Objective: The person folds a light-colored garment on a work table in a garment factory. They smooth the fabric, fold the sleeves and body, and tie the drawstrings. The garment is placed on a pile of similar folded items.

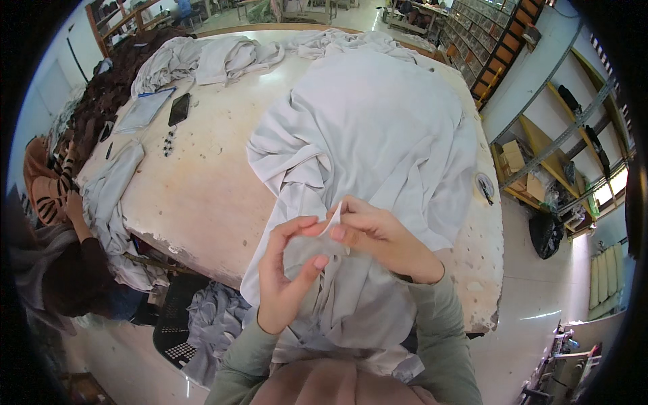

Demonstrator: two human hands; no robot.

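Observation:
A large light grey fabric piece (385, 116) lies in loose folds over the table and drapes down its near edge towards me. My right hand (379, 235) pinches a raised edge of this fabric between thumb and fingers. Just left of it, my left hand (293, 268) has its thumb and forefinger apart in a curve, the forefinger close to the raised edge; whether it touches the cloth is not clear. Part of the fabric behind my fingers is hidden.
On the worn table (202, 202) are a black phone (179, 109), a clear zip pouch (144, 111) and a round item with a dark tool (485, 188). Two people are at the left edge. A black plastic basket (169, 324) with grey cloth stands below; metal shelving (547, 142) is at right.

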